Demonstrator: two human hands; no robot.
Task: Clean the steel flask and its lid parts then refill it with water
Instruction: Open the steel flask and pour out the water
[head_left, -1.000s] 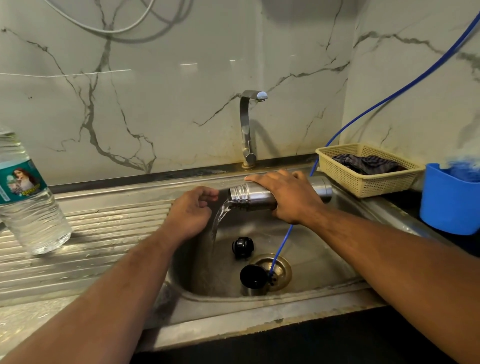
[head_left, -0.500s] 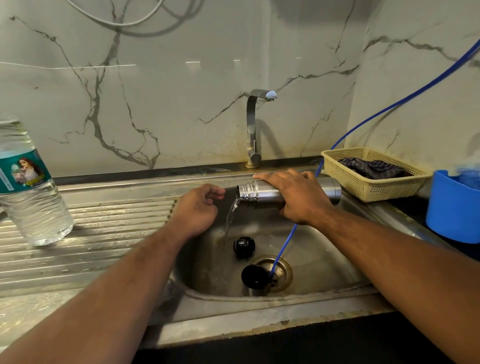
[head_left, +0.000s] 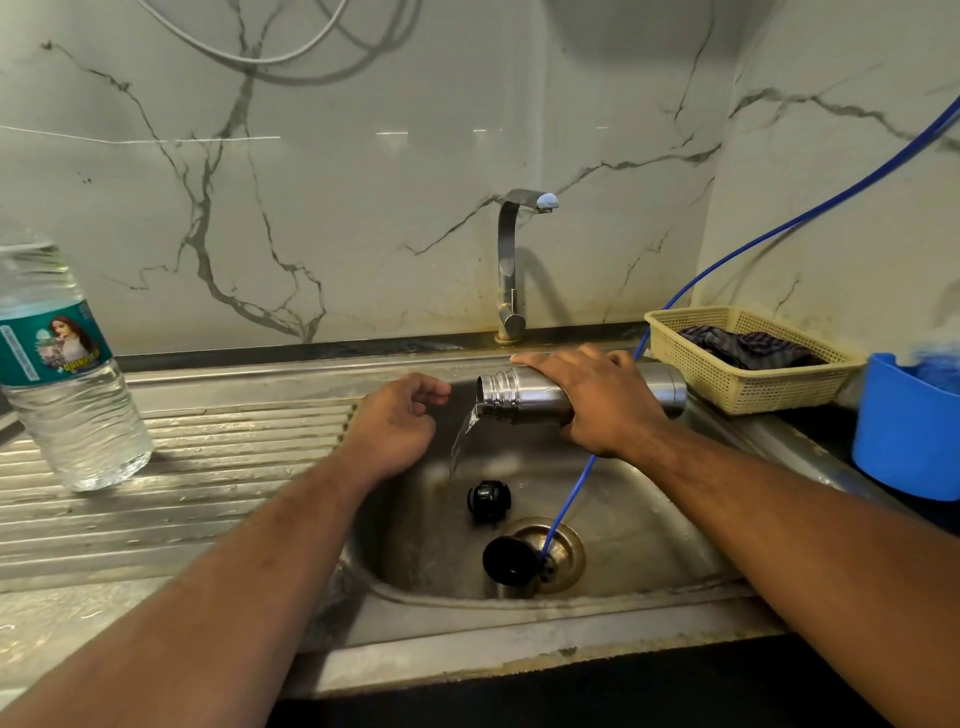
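Gripping the steel flask (head_left: 511, 397), the right hand (head_left: 597, 405) holds it sideways over the sink (head_left: 519, 644), water (head_left: 460, 441) trickling from its mouth; the left hand (head_left: 395, 423) hovers beside that mouth, fingers loosely curled, empty. One black lid part (head_left: 488, 500) lies in the basin; a black cap (head_left: 508, 560) sits on the drain (head_left: 567, 556).

We find the sink (head_left: 631, 525) floor cluttered by a black stopper (head_left: 488, 500), black cap (head_left: 506, 560) and blue hose (head_left: 569, 496); the drainboard (head_left: 234, 467) beside the water bottle (head_left: 72, 405) lies free.
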